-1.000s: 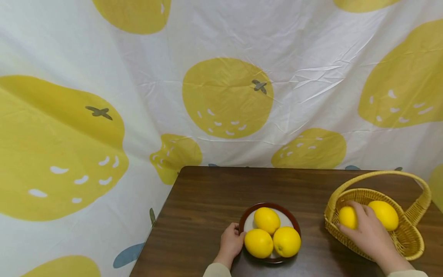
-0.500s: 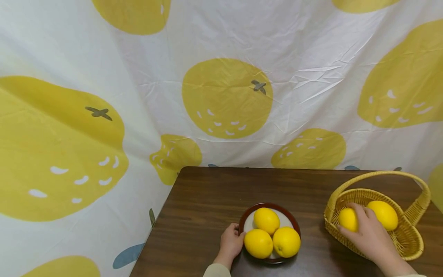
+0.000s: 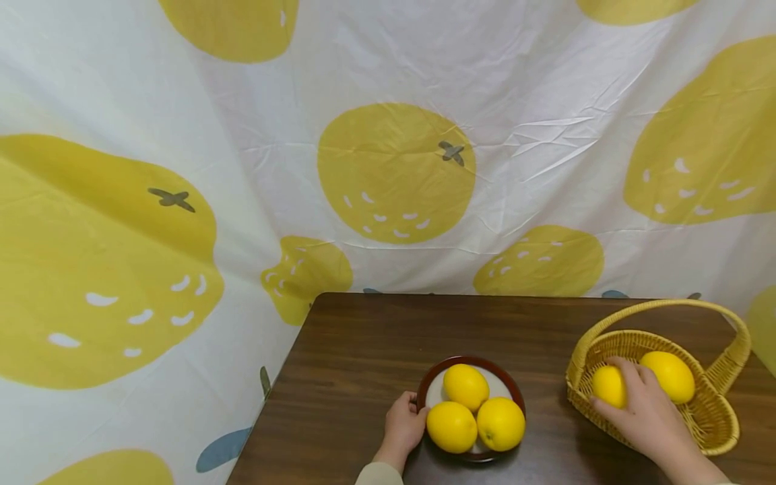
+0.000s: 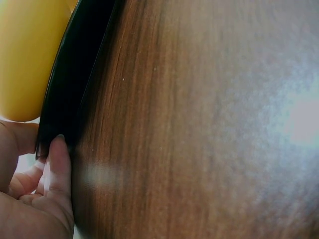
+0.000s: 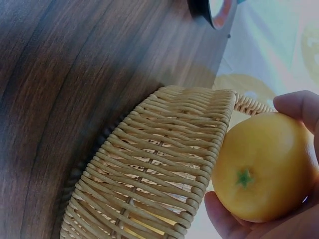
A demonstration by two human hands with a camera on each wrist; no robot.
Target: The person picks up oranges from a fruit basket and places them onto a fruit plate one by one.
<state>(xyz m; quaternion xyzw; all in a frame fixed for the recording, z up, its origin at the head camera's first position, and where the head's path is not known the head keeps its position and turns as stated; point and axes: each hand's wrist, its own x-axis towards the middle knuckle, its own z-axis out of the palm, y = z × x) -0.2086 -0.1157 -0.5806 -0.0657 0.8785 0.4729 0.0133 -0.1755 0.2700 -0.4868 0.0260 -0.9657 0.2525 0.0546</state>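
My left hand (image 3: 404, 428) pinches the left edge of a plate (image 3: 498, 384), dark red at the rim and pale inside. In the left wrist view, its thumb and fingers lie on either side of the plate's dark rim (image 4: 65, 84). Three yellow lemons (image 3: 451, 427) sit on this plate. Over at the right, my right hand (image 3: 649, 414) grips a lemon (image 3: 608, 386) inside a wicker basket (image 3: 724, 431). Seen from the right wrist, that lemon (image 5: 264, 167) is between thumb and fingers, right at the basket's woven rim. Another lemon (image 3: 669, 377) lies beside it in the basket.
The basket's tall handle (image 3: 661, 304) arches over its opening, behind my right hand. Everything stands on a dark wooden table (image 3: 364, 337). A white cloth with printed yellow fruit (image 3: 394, 172) hangs behind and to the left of the table.
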